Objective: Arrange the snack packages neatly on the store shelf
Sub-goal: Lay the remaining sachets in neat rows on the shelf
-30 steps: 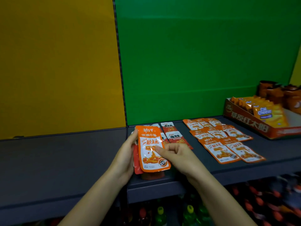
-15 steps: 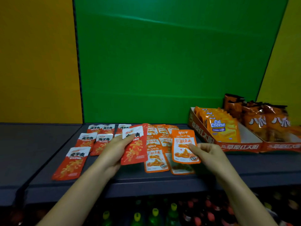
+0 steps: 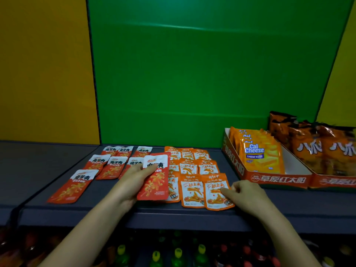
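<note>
the left hand (image 3: 133, 179) grips a red packet (image 3: 156, 182) with a white top, its thumb laid across the face. it holds the packet tilted just above the dark grey shelf (image 3: 269, 207), between the two groups of snacks. the packet's right edge overlaps the nearest of the orange packets (image 3: 189, 164), which lie flat in three tidy columns near the middle of the shelf. the right hand (image 3: 245, 195) has its fingers curled and pinches the right edge of the front orange packet (image 3: 216, 191). that packet lies flat at the front right corner of the block, touching its neighbour. to the left, more red packets (image 3: 107, 164) lie in loose rows, with a lone red packet (image 3: 74, 186) set toward the front edge. on the right stands a cardboard tray (image 3: 279, 178) holding cal cheese wafer packs (image 3: 263, 158), and orange chip bags (image 3: 317, 151) stand just beside it. bottles (image 3: 178, 253) show dimly on the level below.
</note>
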The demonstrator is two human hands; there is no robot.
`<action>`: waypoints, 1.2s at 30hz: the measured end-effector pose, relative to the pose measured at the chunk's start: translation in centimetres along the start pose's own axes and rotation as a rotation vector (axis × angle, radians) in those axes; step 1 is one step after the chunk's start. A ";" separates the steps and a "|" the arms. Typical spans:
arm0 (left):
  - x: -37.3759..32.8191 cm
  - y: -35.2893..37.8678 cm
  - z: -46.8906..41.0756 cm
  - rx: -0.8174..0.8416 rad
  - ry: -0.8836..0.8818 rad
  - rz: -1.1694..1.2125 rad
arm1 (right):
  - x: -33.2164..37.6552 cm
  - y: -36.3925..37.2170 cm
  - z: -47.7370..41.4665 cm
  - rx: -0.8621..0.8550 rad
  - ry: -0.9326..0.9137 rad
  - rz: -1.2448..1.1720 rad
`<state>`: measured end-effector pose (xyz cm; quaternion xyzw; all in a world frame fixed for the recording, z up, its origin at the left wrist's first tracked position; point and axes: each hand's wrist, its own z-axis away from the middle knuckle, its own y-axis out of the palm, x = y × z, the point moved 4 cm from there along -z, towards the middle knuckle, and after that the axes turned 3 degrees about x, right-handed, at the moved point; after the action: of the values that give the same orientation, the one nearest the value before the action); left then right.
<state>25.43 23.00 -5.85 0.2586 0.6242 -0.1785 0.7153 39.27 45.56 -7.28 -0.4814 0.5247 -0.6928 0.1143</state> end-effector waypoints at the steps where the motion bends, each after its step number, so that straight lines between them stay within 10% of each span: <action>1: 0.0 -0.1 -0.1 -0.006 0.000 -0.002 | 0.1 -0.1 0.2 0.005 -0.001 0.054; 7: 0.3 -0.9 0.0 -0.009 0.011 -0.007 | 4.4 -1.8 3.6 -0.247 -0.218 0.217; 13: -0.1 -2.5 0.7 -0.008 0.071 0.029 | 13.4 3.6 4.5 -0.055 -0.505 -0.086; 27: -3.0 -16.2 1.2 -0.237 0.165 0.018 | 21.9 12.3 0.9 0.059 -0.405 -0.535; 36: -2.7 -21.9 0.8 -0.176 0.134 -0.022 | 23.4 15.0 0.3 0.063 -0.264 -0.261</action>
<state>13.02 4.78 -6.36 0.1993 0.6866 -0.1135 0.6899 22.33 23.53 -7.00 -0.6282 0.4163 -0.6486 0.1065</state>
